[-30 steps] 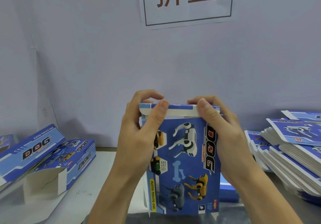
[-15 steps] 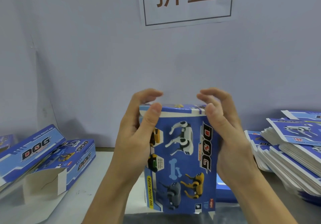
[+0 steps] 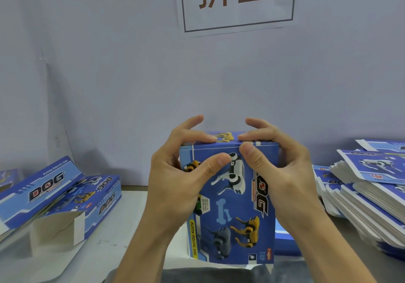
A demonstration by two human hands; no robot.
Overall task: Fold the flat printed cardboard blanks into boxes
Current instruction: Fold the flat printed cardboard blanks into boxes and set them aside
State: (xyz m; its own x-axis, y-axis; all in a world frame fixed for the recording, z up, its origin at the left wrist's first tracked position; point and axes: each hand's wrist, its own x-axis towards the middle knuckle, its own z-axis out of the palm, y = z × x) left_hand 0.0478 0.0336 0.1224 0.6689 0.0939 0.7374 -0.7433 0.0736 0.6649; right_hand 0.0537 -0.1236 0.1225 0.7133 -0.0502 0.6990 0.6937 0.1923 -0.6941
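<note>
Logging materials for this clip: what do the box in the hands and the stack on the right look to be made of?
The box looks like thin printed cardboard with a slightly glossy blue face. The folded boxes on the left show a dull white-grey unprinted inside on an open flap. The stack of blanks looks like the same board: printed tops, pale layered edges. Whether there is any coating cannot be told.

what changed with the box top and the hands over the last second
The box's white tuck strip, pinched along the top edge a second ago, is now out of sight and the top looks closed. Both thumbs slid down onto the front panel, left hand and right hand keeping hold. The flat blanks and folded boxes stayed put.
</note>
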